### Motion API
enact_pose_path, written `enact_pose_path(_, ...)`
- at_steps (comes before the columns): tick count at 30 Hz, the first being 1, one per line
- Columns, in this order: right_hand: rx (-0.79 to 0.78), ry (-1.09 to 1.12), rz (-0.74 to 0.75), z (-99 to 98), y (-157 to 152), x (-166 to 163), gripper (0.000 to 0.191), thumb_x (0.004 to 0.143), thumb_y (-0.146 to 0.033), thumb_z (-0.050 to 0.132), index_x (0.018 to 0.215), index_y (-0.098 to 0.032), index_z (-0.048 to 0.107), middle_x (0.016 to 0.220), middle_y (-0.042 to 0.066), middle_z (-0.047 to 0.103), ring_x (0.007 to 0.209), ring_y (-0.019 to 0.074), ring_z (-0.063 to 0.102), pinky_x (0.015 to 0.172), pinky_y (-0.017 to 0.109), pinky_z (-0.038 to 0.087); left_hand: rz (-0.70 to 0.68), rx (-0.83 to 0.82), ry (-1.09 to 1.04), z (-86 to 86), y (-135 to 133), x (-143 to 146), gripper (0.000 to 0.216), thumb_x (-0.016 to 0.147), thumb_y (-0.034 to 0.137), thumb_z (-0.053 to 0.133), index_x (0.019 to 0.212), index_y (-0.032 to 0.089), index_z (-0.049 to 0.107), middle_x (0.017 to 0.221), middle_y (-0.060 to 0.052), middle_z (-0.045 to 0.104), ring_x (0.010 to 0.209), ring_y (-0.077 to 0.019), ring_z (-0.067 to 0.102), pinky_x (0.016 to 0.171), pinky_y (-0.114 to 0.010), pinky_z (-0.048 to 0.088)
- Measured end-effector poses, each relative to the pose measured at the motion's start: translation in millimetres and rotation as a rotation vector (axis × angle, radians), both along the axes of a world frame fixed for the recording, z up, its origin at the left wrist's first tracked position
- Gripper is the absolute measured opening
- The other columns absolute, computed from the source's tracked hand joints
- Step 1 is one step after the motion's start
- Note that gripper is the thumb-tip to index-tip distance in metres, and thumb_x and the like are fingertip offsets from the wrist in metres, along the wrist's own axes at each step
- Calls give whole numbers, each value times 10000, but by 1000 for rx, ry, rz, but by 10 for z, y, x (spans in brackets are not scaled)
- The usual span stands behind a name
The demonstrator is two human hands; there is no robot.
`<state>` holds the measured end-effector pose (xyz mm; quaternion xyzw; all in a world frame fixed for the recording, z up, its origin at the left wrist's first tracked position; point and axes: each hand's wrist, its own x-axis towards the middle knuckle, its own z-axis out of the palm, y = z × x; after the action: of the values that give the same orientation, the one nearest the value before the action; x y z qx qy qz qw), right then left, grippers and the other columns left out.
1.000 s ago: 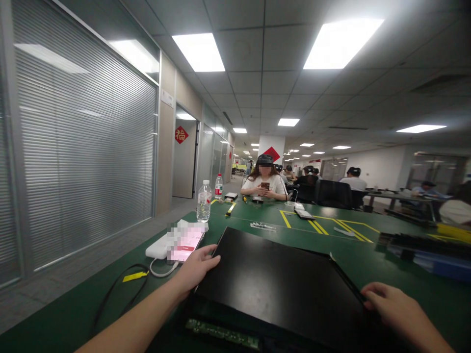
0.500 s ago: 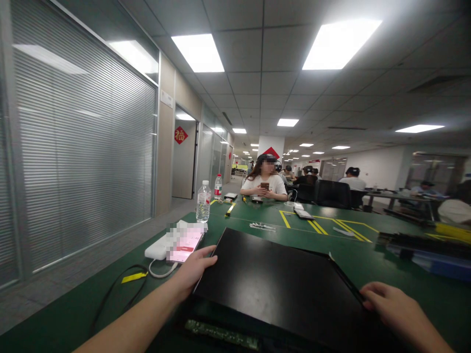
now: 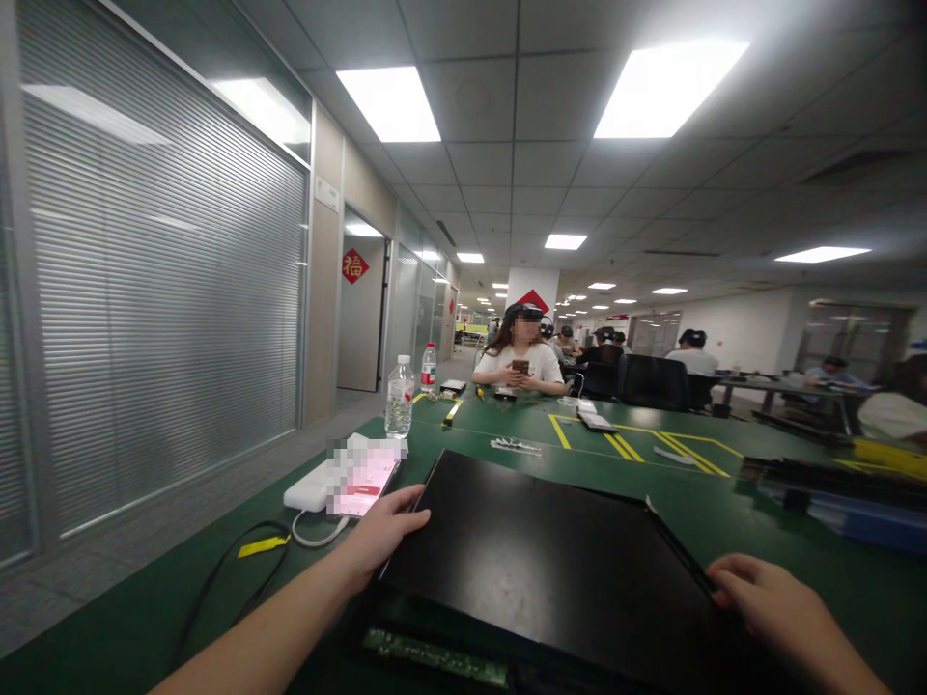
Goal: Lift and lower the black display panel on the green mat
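Observation:
A black flat display panel (image 3: 536,550) lies tilted in front of me over the green table. Along its near edge shows a strip of green circuit board (image 3: 435,656). My left hand (image 3: 383,536) is closed on the panel's left edge, thumb on top, the other fingers partly hidden. At the right edge my right hand (image 3: 753,584) pinches the rim, where a thin black frame strip (image 3: 677,541) stands slightly apart from the panel. The fingertips of that hand are partly hidden.
Left of the panel are a phone (image 3: 366,483), a white power bank (image 3: 308,490) with a cable, and a black strap with a yellow tag (image 3: 262,547). A water bottle (image 3: 399,396) stands behind. A person (image 3: 521,357) sits opposite. Dark parts (image 3: 818,483) lie at right.
Both hands keep their places on the panel's edges. The view has shifted very slightly; otherwise hardly anything differs.

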<state>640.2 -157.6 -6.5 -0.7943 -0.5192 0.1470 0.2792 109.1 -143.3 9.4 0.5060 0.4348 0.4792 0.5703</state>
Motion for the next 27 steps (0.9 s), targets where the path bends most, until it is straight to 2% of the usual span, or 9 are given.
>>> enact_pose_path(3, 1, 14, -3, 1, -2, 3, 332, 770, -500, 549, 828, -275, 786, 771, 83, 852, 651, 276, 762, 627, 375, 574, 101, 28, 136, -34, 25, -22, 587, 599, 400, 896, 1138, 182, 824, 1414, -168, 790, 1359, -423, 712, 1157, -507, 547)
enact_pose_path(5, 3, 11, 3, -3, 1, 9, 314, 768, -498, 568, 824, -281, 787, 764, 74, 853, 660, 285, 766, 634, 384, 578, 225, 73, 247, -88, 58, -32, 576, 607, 362, 868, 1151, 175, 829, 1613, -179, 652, 1526, -424, 577, 1241, -480, 479)
enact_pose_path(7, 9, 15, 0, -6, 3, 7, 307, 757, -502, 579, 820, -283, 785, 763, 72, 854, 664, 293, 766, 636, 392, 578, 296, 85, 315, -155, 96, -33, 568, 635, 333, 832, 1182, 180, 828, 1712, -174, 546, 1604, -411, 487, 1267, -459, 451)
enact_pose_path(11, 24, 39, -16, -16, 10, -12, 333, 726, -522, 578, 817, -276, 783, 753, 84, 845, 618, 282, 741, 640, 398, 569, 302, 94, 368, -233, 149, -24, 558, 655, 325, 781, 1186, 162, 825, 1717, -201, 523, 1595, -415, 498, 1276, -466, 441)
enact_pose_path(15, 41, 67, -21, -39, 27, -1, 324, 706, -527, 599, 797, -272, 777, 724, 91, 828, 562, 270, 702, 634, 407, 562, 252, 105, 422, -208, 166, -19, 542, 624, 341, 797, 1123, 130, 821, 1677, -241, 557, 1573, -432, 521, 1312, -474, 387)
enact_pose_path(22, 25, 1, -10, -40, 18, 4, 331, 764, -509, 554, 814, -272, 779, 739, 79, 832, 613, 267, 742, 643, 385, 569, 263, 101, 573, -178, 153, 21, 351, 672, 313, 762, 976, 149, 822, 1617, -226, 609, 1579, -409, 516, 1321, -433, 367)
enact_pose_path(25, 40, -39, -20, -36, 7, -23, 311, 749, -484, 552, 795, -275, 778, 748, 87, 832, 677, 296, 766, 672, 404, 563, 247, 94, 617, -166, 127, 33, 398, 686, 303, 738, 1039, 144, 827, 1641, -211, 591, 1589, -393, 505, 1331, -411, 350)
enact_pose_path(27, 48, -56, -13, -39, 5, -30, 293, 734, -470, 562, 782, -280, 780, 750, 86, 833, 705, 311, 770, 699, 417, 566, 215, 105, 640, -155, 110, 35, 554, 692, 307, 727, 1200, 104, 810, 1674, -235, 553, 1601, -387, 492, 1338, -398, 337)
